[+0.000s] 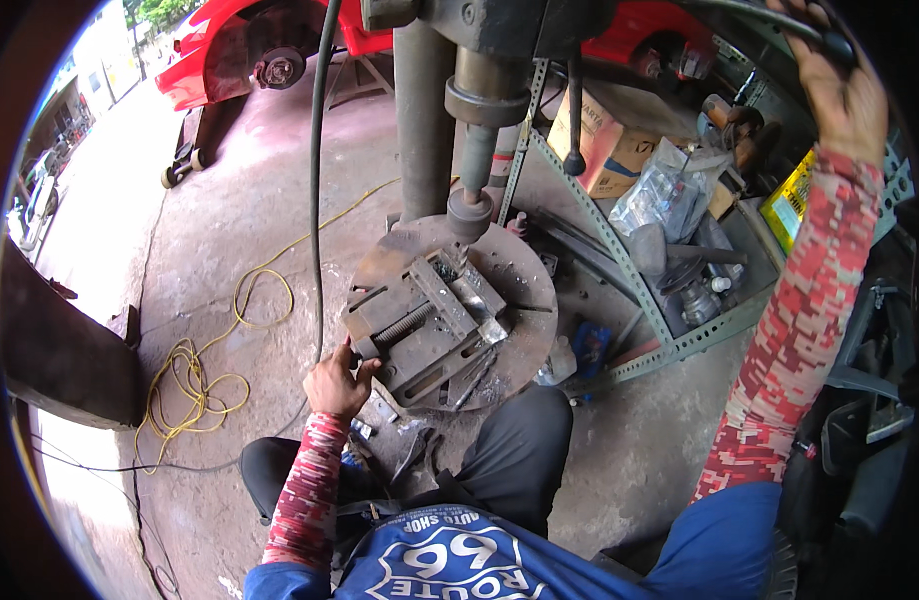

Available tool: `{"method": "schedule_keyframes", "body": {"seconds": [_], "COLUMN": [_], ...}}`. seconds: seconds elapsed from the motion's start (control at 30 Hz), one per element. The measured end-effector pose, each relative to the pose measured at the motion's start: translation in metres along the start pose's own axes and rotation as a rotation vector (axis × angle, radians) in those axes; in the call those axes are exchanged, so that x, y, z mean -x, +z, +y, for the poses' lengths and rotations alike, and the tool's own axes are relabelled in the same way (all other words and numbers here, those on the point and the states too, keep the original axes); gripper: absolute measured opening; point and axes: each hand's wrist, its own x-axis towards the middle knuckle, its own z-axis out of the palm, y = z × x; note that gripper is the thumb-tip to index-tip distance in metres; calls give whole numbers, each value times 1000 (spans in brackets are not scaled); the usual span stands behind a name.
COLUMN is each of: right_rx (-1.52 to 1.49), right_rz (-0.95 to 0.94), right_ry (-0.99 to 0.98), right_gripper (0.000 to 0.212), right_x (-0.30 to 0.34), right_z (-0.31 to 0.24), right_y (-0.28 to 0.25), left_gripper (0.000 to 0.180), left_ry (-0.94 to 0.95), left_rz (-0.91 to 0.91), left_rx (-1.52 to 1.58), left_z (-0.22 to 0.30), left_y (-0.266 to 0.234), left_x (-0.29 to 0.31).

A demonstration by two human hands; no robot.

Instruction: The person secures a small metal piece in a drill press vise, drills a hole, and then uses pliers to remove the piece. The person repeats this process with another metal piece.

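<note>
A drill press chuck (469,217) hangs over the round metal table (529,335), its drill bit (463,257) pointing down at the jaws of a drill press vise (409,345). Bright metal shavings lie around the jaws; what they clamp is hard to make out. My left hand (337,384) is closed round the near left end of the vise, at its screw handle. Raised at the upper right, my right hand (841,100) wraps round a dark feed lever (837,45) with a black knob. Red patterned sleeves cover both forearms.
Right of the press stands a perforated metal rack (669,350) holding a cardboard box (614,135), a clear plastic bag (669,185) and a yellow can (787,205). A yellow cord (194,385) lies coiled on the left floor. A red car (219,50) stands behind.
</note>
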Motion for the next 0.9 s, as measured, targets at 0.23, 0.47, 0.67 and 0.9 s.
{"method": "schedule_keyframes", "body": {"seconds": [0.23, 0.47, 0.67, 0.9], "right_rx": [444, 977, 1207, 1056], "right_rz": [-77, -454, -523, -502], "right_ry": [364, 471, 531, 784], "right_gripper": [44, 35, 31, 43], "right_x": [12, 50, 75, 110], "right_z": [-25, -47, -12, 25], "right_y": [-50, -64, -36, -33], "left_gripper": [51, 53, 51, 47], "left_ry": [-38, -25, 38, 97], "left_rz": [-16, 9, 1, -100], "left_rx": [-39, -29, -9, -12], "left_z": [3, -3, -10, -6], "left_y": [3, 15, 14, -2], "left_x": [1, 3, -1, -11]}}
